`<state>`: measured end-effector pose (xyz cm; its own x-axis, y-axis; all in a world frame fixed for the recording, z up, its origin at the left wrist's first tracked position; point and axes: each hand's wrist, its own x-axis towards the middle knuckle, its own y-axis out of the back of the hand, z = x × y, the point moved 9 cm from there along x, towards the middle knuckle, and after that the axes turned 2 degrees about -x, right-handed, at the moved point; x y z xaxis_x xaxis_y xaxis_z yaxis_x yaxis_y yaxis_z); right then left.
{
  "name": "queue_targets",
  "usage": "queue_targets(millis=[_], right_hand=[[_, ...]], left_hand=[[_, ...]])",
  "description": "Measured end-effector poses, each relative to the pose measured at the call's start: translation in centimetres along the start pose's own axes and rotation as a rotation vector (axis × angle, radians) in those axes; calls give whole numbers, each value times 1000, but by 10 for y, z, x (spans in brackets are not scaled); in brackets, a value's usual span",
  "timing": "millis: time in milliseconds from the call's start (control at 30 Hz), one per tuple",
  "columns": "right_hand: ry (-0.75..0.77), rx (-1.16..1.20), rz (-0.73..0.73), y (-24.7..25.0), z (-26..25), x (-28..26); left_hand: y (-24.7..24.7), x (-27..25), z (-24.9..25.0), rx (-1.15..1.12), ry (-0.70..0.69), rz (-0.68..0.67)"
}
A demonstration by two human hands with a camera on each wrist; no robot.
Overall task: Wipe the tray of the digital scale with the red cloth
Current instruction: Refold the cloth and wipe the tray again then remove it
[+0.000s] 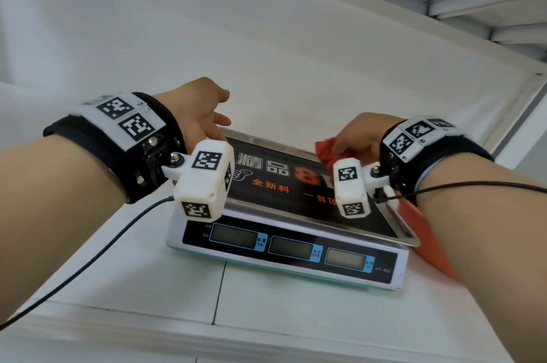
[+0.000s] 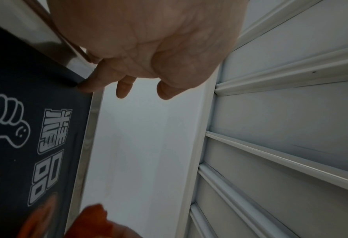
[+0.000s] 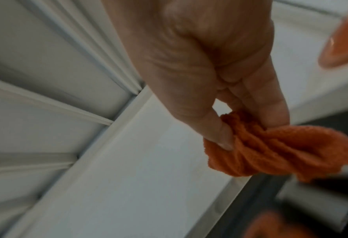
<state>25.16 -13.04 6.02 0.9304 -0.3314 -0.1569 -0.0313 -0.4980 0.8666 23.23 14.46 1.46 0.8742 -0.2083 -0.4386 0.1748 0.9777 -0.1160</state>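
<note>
White shelf: left hand relaxed at tray corner; right hand pinches red cloth.

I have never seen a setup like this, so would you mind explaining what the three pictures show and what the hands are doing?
No machine here: a person wears a camera on the head and one on each wrist, on black straps with printed markers. The head view looks down on both forearms; the other two look along each hand.

On the white surface stands a digital scale with three dark displays and a steel tray bearing a black printed sheet. The left hand, fingers relaxed, touches the tray's far left corner and holds nothing. The right hand pinches a bunched red cloth between thumb and fingers above the tray's far right edge; that grip shows best in the right wrist view.
</note>
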Motion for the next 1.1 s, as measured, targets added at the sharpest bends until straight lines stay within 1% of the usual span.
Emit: queue_targets(millis=[67, 100, 167, 233, 333, 467, 533, 600, 667, 733, 800, 867, 933, 1033, 1100], right_hand=[[-41, -208, 111, 17, 11, -7], [-49, -255, 102, 17, 16, -10], [-39, -207, 33, 8, 21, -13], [-29, -188, 26, 0, 13, -13], [26, -245, 57, -14, -19, -13], [102, -95, -45, -49, -58, -13], [138, -58, -83, -57, -71, -14], [138, -45, -86, -55, -76, -16], [125, -92, -51, -45, -72, -15], [128, -122, -54, -41, -66, -14], [142, -132, -76, -48, -67, -15], [132, -167, -59, -54, -75, -14], [151, -136, -50, -63, -87, -15], [212, -111, -104, -77, -104, -15], [226, -71, -138, -80, -109, -17]], left_hand=[[0, 0, 0, -11, -4, -8], [0, 0, 0, -20, -7, -15], [-1, 1, 0, -41, -13, -29], [0, 3, 0, -55, -22, -39], [2, 6, 2, -74, -29, -44], [2, 8, 2, -103, -33, -61], [3, 9, 2, -103, -38, -59], [3, 9, 2, -102, -44, -58], [6, 11, 2, -103, -46, -50], [7, 12, 2, -107, -46, -56], [9, 14, 2, -120, -52, -64], [10, 14, 4, -135, -67, -71], [10, 13, 4, -135, -65, -70], [9, 11, 3, -139, -61, -77], [9, 9, 2, -143, -63, -76]])
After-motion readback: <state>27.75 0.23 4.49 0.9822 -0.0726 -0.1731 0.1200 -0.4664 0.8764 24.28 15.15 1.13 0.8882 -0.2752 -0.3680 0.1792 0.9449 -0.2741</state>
